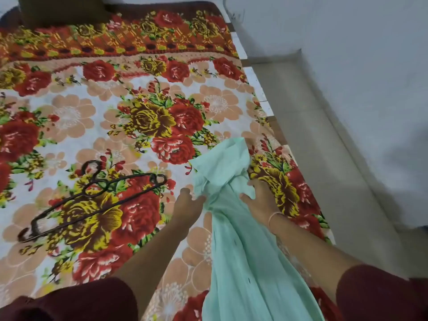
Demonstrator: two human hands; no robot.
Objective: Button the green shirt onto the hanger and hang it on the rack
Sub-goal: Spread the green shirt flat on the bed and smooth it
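The green shirt [234, 232] is pale mint and bunched into a long strip, running from the bed's middle right down to the bottom edge of the view. My left hand [188, 205] grips its left edge near the top. My right hand [259, 198] holds its right edge, a thin bangle on the wrist. A dark metal hanger [92, 198] lies flat on the blanket to the left, its hook pointing away from me, about a hand's width from my left hand. No rack is in view.
A floral blanket [69, 117] in red, yellow and peach covers the bed. The bed's right edge [261, 93] meets a grey floor [312, 135] and a white wall [359, 42]. A brown object [60, 10] stands at the far left.
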